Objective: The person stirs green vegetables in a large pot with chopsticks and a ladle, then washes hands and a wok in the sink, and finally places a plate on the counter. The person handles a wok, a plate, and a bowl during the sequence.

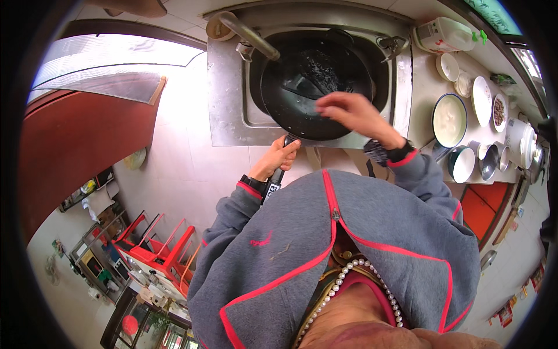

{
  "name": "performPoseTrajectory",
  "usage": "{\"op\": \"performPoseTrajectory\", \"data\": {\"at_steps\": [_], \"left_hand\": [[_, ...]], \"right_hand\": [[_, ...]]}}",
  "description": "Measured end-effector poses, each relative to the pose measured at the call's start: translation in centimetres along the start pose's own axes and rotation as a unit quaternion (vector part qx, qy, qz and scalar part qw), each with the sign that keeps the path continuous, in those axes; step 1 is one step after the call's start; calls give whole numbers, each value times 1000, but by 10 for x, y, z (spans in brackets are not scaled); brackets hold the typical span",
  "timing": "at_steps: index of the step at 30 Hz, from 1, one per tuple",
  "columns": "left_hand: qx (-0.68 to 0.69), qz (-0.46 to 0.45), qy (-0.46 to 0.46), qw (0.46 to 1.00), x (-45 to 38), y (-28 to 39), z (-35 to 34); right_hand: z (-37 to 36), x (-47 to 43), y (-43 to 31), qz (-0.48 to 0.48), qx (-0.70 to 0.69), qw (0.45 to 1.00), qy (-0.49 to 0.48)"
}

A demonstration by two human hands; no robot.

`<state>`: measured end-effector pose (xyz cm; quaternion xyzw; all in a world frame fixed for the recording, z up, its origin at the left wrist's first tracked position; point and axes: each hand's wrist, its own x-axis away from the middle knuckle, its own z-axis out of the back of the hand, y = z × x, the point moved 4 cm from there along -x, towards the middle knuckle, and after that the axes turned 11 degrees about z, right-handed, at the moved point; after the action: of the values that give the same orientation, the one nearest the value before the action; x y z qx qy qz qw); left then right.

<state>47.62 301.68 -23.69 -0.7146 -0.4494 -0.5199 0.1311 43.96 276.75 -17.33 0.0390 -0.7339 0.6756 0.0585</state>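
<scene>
A black wok (301, 120) rests in the stainless steel sink (224, 109), tilted, with shiny wet patches inside it. My left hand (278, 156) grips the wok's long black handle (275, 178) just below the rim. Over the wok's near right side hovers my right hand (348, 111), slightly blurred, with thumb and fingers a little apart and nothing visible between them. A metal faucet spout (257, 37) reaches over the wok's left edge.
On the counter to the right are a pot of pale liquid (449, 120), a white bowl (461, 164), an oval plate (481, 101), a dish of small brown pieces (499, 112) and a plastic jug (444, 35). A second tap (392, 46) stands at the sink's right. Left is a red door (87, 144).
</scene>
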Motion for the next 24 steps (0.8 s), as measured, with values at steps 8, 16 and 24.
{"op": "performPoseTrajectory", "data": {"at_steps": [8, 16, 24], "left_hand": [[-20, 36, -22, 999, -13, -10, 40], [-40, 39, -97, 994, -32, -12, 77], [-47, 82, -141, 985, -36, -11, 92]], "right_hand": [[-148, -179, 69, -38, -357, 918, 170], [-149, -245, 111, 53, -581, 713, 390], [-143, -230, 61, 123, -405, 810, 406]]}}
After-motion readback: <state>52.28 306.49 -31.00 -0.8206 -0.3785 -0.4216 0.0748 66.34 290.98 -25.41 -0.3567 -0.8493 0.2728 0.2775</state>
